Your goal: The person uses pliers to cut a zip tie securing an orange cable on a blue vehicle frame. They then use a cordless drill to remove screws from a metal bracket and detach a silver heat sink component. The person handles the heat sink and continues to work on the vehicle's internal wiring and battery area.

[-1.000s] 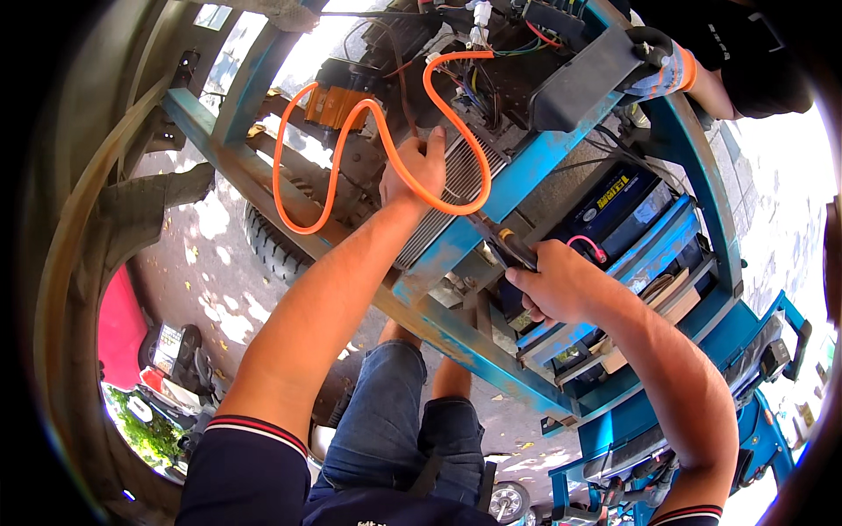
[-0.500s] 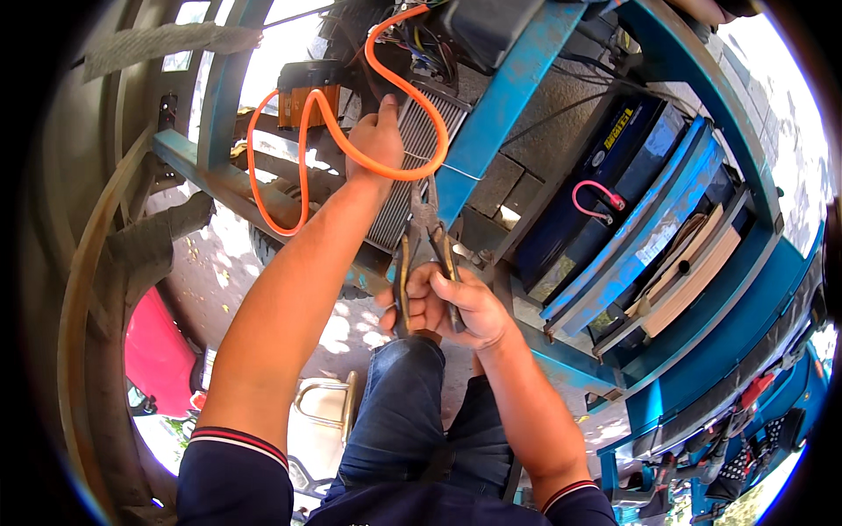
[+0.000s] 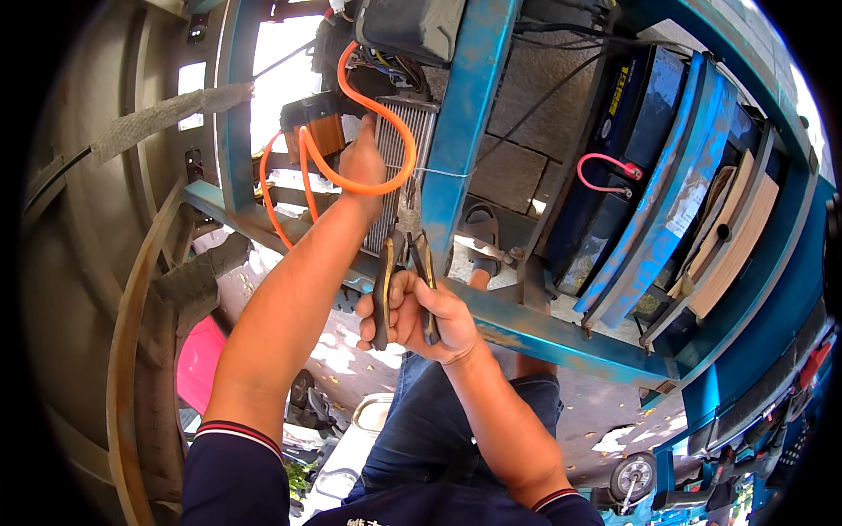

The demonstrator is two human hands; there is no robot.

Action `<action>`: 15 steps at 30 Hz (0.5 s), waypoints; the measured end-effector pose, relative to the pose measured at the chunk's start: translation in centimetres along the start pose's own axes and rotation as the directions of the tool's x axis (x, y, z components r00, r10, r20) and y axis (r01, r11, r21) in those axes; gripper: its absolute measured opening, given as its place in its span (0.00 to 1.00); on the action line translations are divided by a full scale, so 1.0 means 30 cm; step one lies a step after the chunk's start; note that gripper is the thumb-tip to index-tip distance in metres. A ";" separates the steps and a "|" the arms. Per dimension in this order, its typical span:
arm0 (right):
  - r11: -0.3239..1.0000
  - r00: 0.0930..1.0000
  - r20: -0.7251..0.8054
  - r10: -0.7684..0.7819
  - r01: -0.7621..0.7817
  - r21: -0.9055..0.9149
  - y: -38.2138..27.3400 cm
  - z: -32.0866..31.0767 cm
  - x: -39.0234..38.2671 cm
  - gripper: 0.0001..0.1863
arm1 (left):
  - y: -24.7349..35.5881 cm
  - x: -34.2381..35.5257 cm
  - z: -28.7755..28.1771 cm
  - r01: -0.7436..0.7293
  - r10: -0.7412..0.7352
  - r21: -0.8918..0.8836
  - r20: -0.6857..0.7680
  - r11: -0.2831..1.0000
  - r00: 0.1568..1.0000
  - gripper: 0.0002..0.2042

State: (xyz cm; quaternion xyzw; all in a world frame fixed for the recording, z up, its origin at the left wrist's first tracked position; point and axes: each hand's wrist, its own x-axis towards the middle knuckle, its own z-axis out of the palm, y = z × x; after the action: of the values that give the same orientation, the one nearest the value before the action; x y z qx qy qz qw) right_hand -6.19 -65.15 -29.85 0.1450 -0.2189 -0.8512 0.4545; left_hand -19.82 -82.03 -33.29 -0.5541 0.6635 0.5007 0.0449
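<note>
My right hand [image 3: 431,317] holds a pair of pliers [image 3: 409,219] with dark, yellow-edged handles. The handles are spread, and some of my fingers lie between them. The jaws point away from me, near a thin white tie [image 3: 443,172] that runs across a finned silver metal box [image 3: 405,131] and the blue frame bar [image 3: 474,96]. My left hand [image 3: 361,171] is against the left side of the finned box, thumb pointing up along its edge; its other fingers are hidden. A thick orange cable [image 3: 409,145] loops over my left hand and wrist.
An orange-and-black box [image 3: 317,131] stands left of my left hand. Wires hang under a black box [image 3: 412,26] at the top. Right of the bar sit dark blue batteries [image 3: 605,167] with a pink cable [image 3: 586,167]. A sandalled foot [image 3: 481,230] shows below the frame.
The view has shifted, so the frame and batteries appear farther right and level. Both hands keep their places at the finned box, with the pliers still in my right hand.
</note>
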 end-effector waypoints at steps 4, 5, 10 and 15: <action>0.977 0.997 0.026 -0.066 0.060 0.206 0.061 0.025 0.030 0.20 | 0.015 -0.026 0.007 0.015 -0.014 -0.031 0.035 0.999 0.999 0.37; 0.972 0.995 0.043 -0.093 0.081 0.222 0.076 0.032 0.029 0.20 | 0.020 -0.029 0.003 0.045 -0.042 -0.043 0.079 0.998 0.996 0.39; 0.948 0.990 0.032 -0.136 0.121 0.294 0.116 0.013 0.034 0.21 | 0.047 -0.058 0.017 0.080 -0.080 -0.008 0.058 0.997 0.995 0.42; 0.967 0.993 -0.011 -0.120 0.119 0.226 0.100 0.036 0.071 0.25 | 0.018 -0.024 0.010 0.034 -0.035 0.019 0.028 0.999 0.999 0.38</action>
State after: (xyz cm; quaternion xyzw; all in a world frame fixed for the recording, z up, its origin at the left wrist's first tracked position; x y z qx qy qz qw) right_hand -5.70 -68.15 -27.51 0.2077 -0.3058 -0.8467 0.3826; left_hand -20.13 -81.38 -32.67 -0.5579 0.6577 0.5015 0.0681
